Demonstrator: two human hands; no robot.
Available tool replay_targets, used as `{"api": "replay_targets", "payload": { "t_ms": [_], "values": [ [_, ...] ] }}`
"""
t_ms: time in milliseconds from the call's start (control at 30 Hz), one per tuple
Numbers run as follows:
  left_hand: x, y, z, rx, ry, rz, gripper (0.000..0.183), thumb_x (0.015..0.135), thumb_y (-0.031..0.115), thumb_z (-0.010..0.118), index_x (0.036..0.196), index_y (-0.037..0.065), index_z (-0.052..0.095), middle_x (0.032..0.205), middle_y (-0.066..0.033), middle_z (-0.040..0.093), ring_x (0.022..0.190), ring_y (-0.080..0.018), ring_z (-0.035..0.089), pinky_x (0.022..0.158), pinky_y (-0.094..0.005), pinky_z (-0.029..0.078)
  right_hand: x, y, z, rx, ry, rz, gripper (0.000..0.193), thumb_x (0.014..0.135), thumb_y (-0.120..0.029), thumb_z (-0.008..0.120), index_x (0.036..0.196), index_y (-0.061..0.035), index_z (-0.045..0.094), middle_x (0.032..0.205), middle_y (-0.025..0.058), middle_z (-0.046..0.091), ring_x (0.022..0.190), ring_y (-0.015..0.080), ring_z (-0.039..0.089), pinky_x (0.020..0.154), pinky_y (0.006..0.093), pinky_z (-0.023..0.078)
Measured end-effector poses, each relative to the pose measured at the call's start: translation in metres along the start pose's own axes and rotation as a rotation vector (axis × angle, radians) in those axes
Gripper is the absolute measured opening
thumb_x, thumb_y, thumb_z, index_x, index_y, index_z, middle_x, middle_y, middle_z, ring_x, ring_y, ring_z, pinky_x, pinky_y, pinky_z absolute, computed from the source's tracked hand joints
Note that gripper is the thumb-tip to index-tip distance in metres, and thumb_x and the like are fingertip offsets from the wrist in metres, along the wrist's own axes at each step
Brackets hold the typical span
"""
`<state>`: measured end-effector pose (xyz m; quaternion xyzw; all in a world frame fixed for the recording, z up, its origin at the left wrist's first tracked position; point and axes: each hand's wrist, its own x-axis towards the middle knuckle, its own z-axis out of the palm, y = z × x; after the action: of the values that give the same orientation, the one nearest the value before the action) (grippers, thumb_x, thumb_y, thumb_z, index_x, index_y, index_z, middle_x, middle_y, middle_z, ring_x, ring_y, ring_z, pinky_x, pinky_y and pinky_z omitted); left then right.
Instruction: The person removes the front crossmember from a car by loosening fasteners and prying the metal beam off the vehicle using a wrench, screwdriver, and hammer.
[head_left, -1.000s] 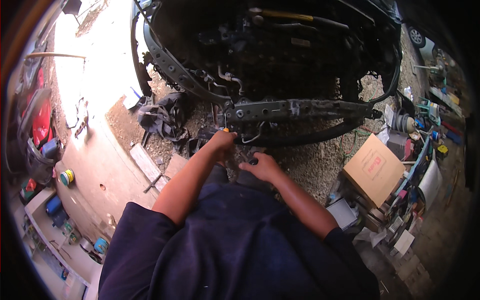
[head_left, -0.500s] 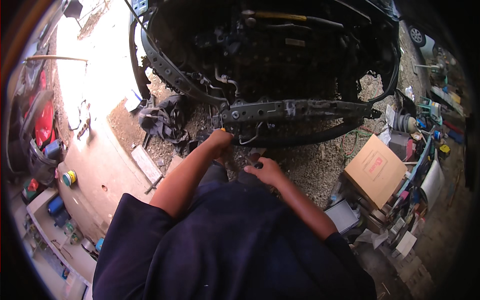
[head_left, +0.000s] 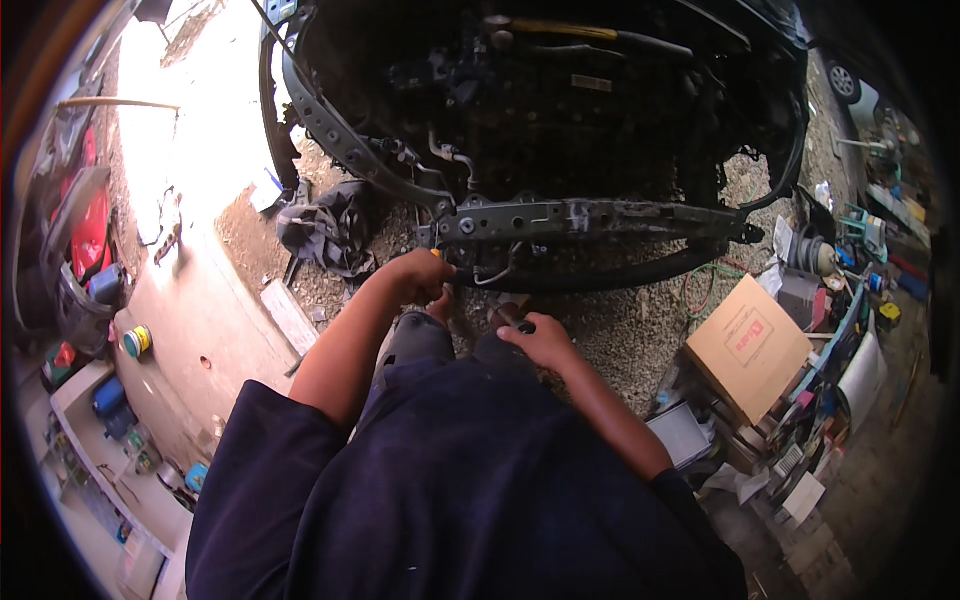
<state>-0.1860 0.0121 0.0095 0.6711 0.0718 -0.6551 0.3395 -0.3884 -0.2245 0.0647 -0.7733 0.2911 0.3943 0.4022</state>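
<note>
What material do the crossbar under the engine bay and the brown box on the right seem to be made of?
The crossbar looks like stamped metal: grey, dull, with bolt holes and worn, pale patches, possibly bare or dirty paint. The box looks like plain brown cardboard, matte, with folded flaps and a red label. The left hand is at the crossbar's end.

A brown cardboard box (head_left: 748,348) with a red label sits on the gravel ground (head_left: 630,340) at the right, amid a clutter of small tools and papers. A coiled green hose (head_left: 700,290) lies just beside it, toward the car. At the left, a heap of dark rags (head_left: 330,228) rests on the gravel, near a pale flat board (head_left: 288,316). Farther left, on the smooth concrete floor (head_left: 200,330), stands a small can with a yellow and green lid (head_left: 137,342), close to blue containers (head_left: 105,284) and a red car body panel (head_left: 90,225). A car wheel (head_left: 843,82) shows at the upper right.
</note>
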Motion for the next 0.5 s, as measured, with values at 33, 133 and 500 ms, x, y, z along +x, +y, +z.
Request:
{"api": "replay_targets", "payload": {
  "t_ms": [33,133,500],
  "values": [
    [-0.003,0.002,-0.005,0.216,-0.066,0.093,0.026,0.101,0.025,0.072,0.098,-0.001,0.071,0.070,-0.0060,0.060,0.052,-0.0159,0.055,0.046,-0.0344,0.039,-0.001,-0.002,-0.001,-0.002,-0.004,-0.002,0.090,0.082,-0.064,0.084,0.138,0.0044,0.067,0.133,0.0310,0.070,0.128,0.0422,0.067,0.108,0.0451,0.053],
    [-0.005,0.011,0.000,-0.035,0.037,-0.113,0.029,0.099,0.027,0.076,0.095,-0.001,0.073,0.066,-0.0057,0.059,0.050,-0.0152,0.054,0.045,-0.0348,0.038,0.001,-0.009,-0.002,0.003,-0.003,-0.021,0.089,0.081,-0.064,0.085,0.137,0.0036,0.068,0.132,0.0301,0.071,0.127,0.0418,0.068,0.107,0.0446,0.053],
    [-0.009,0.023,0.010,0.151,0.121,-0.058,0.061,0.080,0.051,0.092,0.089,-0.008,0.076,0.074,-0.0117,0.068,0.063,-0.0204,0.062,0.057,-0.0380,0.050,0.045,-0.094,0.046,0.057,-0.021,-0.186,0.087,0.083,-0.057,0.085,0.138,0.0075,0.065,0.129,0.0255,0.074,0.124,0.0369,0.070,0.106,0.0421,0.052]
  ]
}}
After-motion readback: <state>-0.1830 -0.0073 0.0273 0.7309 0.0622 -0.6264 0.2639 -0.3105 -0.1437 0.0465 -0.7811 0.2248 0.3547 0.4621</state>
